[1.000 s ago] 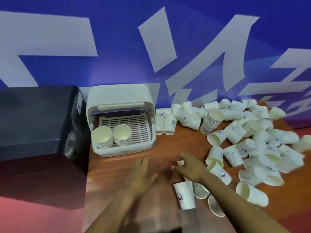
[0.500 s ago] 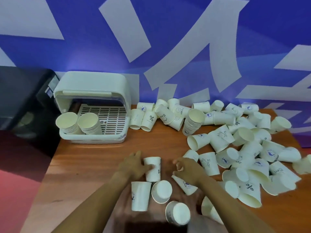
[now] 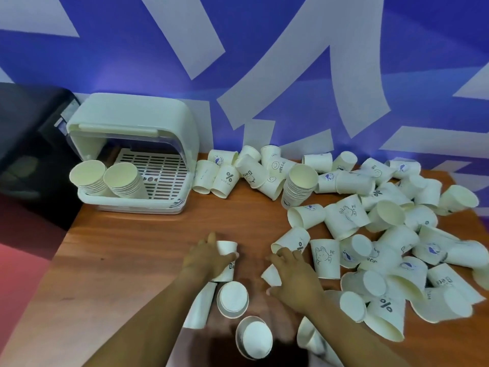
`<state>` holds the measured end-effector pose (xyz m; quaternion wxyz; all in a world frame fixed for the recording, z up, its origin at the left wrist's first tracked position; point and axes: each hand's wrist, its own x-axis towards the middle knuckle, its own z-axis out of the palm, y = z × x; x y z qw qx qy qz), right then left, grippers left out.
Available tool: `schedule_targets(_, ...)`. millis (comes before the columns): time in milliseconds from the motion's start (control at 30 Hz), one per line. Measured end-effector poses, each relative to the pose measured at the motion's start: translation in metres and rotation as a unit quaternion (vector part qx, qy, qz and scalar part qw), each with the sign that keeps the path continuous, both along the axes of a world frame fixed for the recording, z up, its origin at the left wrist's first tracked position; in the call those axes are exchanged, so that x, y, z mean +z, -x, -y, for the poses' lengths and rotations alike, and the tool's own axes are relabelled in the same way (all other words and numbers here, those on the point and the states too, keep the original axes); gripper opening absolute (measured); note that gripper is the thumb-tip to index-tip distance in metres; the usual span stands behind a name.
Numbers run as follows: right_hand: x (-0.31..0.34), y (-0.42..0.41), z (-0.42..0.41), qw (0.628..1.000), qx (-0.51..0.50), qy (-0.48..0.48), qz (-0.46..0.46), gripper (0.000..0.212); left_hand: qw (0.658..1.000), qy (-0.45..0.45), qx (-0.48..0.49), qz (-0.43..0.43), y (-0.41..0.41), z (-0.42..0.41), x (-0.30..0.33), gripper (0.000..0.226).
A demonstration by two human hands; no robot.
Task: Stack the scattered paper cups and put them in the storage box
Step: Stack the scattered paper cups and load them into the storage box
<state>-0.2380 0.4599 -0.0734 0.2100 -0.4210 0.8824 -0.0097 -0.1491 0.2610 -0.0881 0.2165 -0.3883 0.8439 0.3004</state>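
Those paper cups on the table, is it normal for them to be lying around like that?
No: dozens of loose cups lie tipped over across the table. Only two stacks sit in the storage box.

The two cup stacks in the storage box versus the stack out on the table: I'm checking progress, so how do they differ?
The two stacks in the box lean side by side at the storage box front, on its slatted tray; the table stack stands alone on the wooden table among loose cups. Neither hand touches any of them. All are nested white paper cups, mouths up.
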Motion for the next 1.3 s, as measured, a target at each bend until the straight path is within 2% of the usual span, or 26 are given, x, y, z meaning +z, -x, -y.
schedule_targets(233,-0.004,-0.006,-0.001,0.999,-0.011,0.026,0.022,0.063,0.999,0.008,0.01,-0.041,0.0,-0.008,0.004,0.086)
schedule_targets(467,0.021,-0.007,0.011,0.984,-0.066,0.112,0.124,0.075,0.99,-0.026,0.014,-0.136,-0.009,0.009,0.038,0.094)
schedule_targets(633,0.049,-0.001,0.048,0.964,-0.108,0.173,0.168,0.084,0.985,0.024,-0.003,-0.17,-0.025,0.043,0.071,0.094)
schedule_targets(767,0.068,-0.011,0.085,0.964,-0.117,0.187,0.15,0.086,0.981,0.036,0.009,-0.192,-0.049,0.074,0.092,0.083)
schedule_targets(1033,0.088,-0.053,0.157,0.971,-0.094,0.191,0.105,0.081,0.975,-0.016,0.065,-0.213,-0.107,0.136,0.1,0.07)
schedule_targets(1133,0.098,-0.064,0.186,0.971,-0.091,0.204,0.088,0.077,0.971,0.002,0.061,-0.232,-0.117,0.167,0.111,0.061)
schedule_targets(1300,0.109,-0.078,0.236,0.97,-0.107,0.203,0.08,0.075,0.966,0.041,0.064,-0.249,-0.131,0.218,0.126,0.07)
